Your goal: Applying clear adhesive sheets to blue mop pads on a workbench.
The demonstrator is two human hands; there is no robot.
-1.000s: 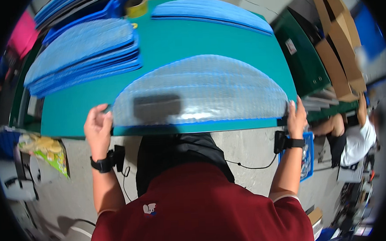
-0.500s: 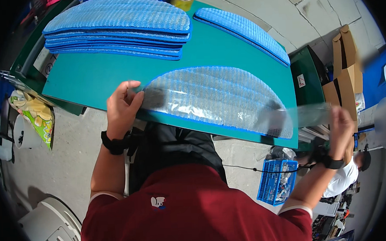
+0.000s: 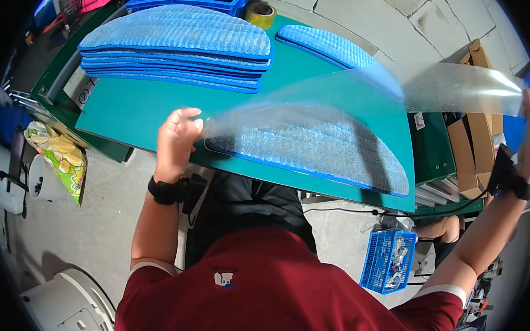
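Note:
A clear plastic sheet [image 3: 462,88], perhaps a bag, stretches slantwise over the green table. Its left end is pinched in my left hand [image 3: 177,141], at the table's near edge. Out past the table's right side, my right hand [image 3: 527,137] grips the other end; its fingers are partly hidden at the picture's dark rim. Beneath the sheet lies a half-moon mop pad [image 3: 330,156], grey-blue with a blue border, its straight edge toward me. Behind it on the left rises a stack of like blue pads [image 3: 175,44]. More pads [image 3: 331,47] lie at the back right.
A roll of tape [image 3: 261,14] and a blue bin [image 3: 187,0] stand at the green table's [image 3: 154,102] back. Cardboard boxes [image 3: 471,148] are to the right. Below them, a blue basket [image 3: 390,261] holds clear plastic, and a cable [image 3: 339,211] runs past. Another person's leg [image 3: 441,229] shows nearby.
My right hand has swept outward and up to the right, drawing the clear sheet up off the mop pad. My left hand keeps its pinch near the pad's left tip. The view has shifted slightly.

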